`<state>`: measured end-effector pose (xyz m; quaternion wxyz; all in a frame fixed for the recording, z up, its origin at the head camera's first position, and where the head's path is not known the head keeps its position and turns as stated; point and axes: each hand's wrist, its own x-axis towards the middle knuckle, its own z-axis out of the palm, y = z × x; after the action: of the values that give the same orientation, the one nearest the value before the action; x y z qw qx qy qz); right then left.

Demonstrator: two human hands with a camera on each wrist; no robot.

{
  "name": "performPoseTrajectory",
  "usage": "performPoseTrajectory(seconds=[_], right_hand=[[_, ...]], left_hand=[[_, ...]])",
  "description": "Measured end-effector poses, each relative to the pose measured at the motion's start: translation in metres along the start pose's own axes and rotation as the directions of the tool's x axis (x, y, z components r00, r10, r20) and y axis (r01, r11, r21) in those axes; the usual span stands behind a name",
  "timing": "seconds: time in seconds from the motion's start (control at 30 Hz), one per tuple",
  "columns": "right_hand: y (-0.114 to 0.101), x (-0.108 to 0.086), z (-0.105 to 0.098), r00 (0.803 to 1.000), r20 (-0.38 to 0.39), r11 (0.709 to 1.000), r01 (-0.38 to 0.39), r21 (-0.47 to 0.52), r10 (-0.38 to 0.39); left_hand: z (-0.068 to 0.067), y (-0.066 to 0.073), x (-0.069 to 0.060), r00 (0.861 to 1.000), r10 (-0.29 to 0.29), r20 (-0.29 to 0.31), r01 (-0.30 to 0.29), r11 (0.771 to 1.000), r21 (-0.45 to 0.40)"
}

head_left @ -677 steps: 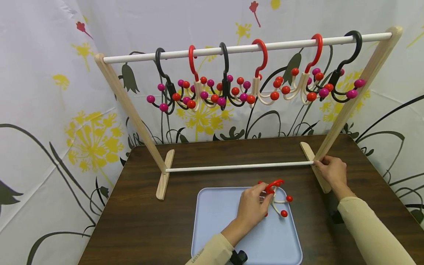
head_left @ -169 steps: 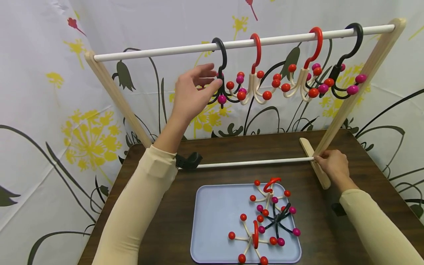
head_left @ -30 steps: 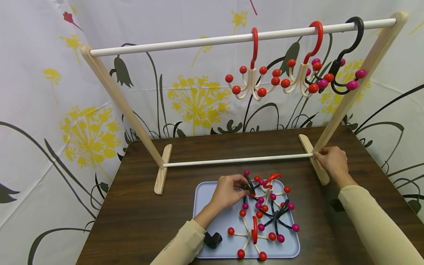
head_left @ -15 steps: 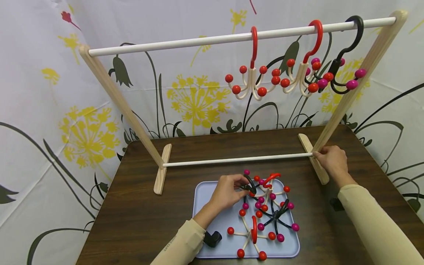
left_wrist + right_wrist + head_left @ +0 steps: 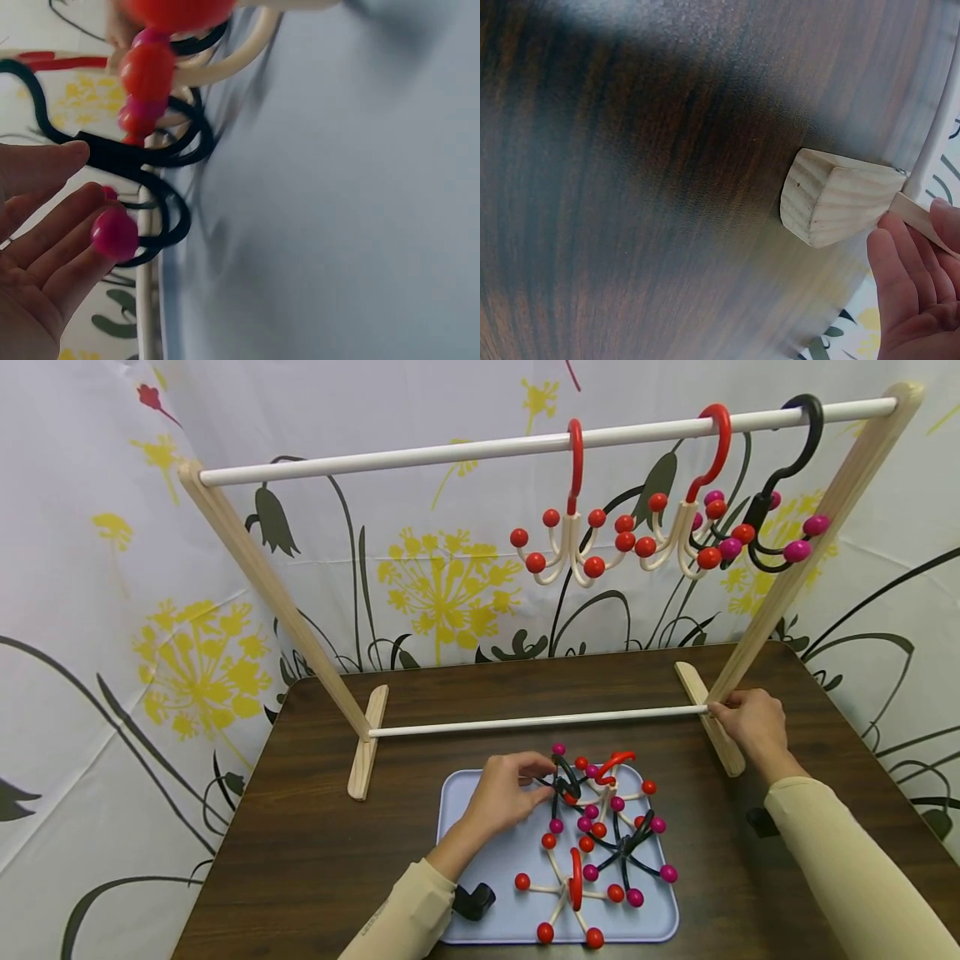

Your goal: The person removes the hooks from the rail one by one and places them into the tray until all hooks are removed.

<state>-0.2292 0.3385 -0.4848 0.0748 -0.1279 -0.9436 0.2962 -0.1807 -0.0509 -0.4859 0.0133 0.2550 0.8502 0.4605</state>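
On the pale blue tray [image 5: 510, 872] my left hand [image 5: 498, 793] is beside a black hanger [image 5: 567, 777] with magenta ball tips. Its fingers are loosely extended, and in the left wrist view the thumb lies at the hanger's stem [image 5: 112, 152] without gripping it. Two cream hangers with red hooks, one at the front [image 5: 576, 881] and one at the back [image 5: 615, 768], and another black hanger [image 5: 625, 852] share the tray. My right hand [image 5: 753, 727] pinches the foot of the rack's right wooden post [image 5: 783, 602]; the right wrist view shows its fingers [image 5: 896, 281] around the wood.
From the rack's white top bar [image 5: 390, 462] hang a red-hooked hanger [image 5: 572, 531], a second red-hooked hanger [image 5: 686, 531] and a black hanger [image 5: 759, 514] by the right post. A lower bar [image 5: 540, 722] spans behind the tray. Patterned cloth [image 5: 450, 610] stands behind the table.
Since the oldest frame, three hangers from the bar's left half have come down to the tray. Just now my left hand loosens off the black hanger and shifts slightly left. The right hand stays put.
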Motion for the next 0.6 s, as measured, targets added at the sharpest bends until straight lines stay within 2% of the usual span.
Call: performPoseTrajectory(seconds=[0.13, 0.2, 0.43, 0.47, 0.6], right_hand=[[0.0, 0.001, 0.0, 1.0, -0.001, 1.0, -0.002, 0.001, 0.002], [0.0, 0.001, 0.0, 1.0, -0.005, 1.0, 0.002, 0.001, -0.002], [0.0, 0.001, 0.0, 1.0, -0.006, 1.0, 0.013, 0.0, -0.013], [0.001, 0.001, 0.0, 1.0, -0.008, 1.0, 0.016, -0.001, -0.016], [0.001, 0.001, 0.001, 1.0, -0.015, 1.0, 0.025, -0.006, -0.025]], left_hand=[[-0.014, 0.0, 0.001, 0.999, 0.001, -0.043, -0.002, 1.0, -0.024], [-0.022, 0.002, 0.003, 0.997, 0.021, -0.068, -0.024, 0.999, -0.038], [-0.054, 0.018, 0.012, 0.987, 0.056, -0.154, -0.068, 0.995, -0.072], [-0.059, 0.021, 0.014, 0.984, 0.061, -0.168, -0.076, 0.994, -0.083], [-0.081, 0.05, 0.016, 0.968, 0.115, -0.224, -0.146, 0.981, -0.127]])
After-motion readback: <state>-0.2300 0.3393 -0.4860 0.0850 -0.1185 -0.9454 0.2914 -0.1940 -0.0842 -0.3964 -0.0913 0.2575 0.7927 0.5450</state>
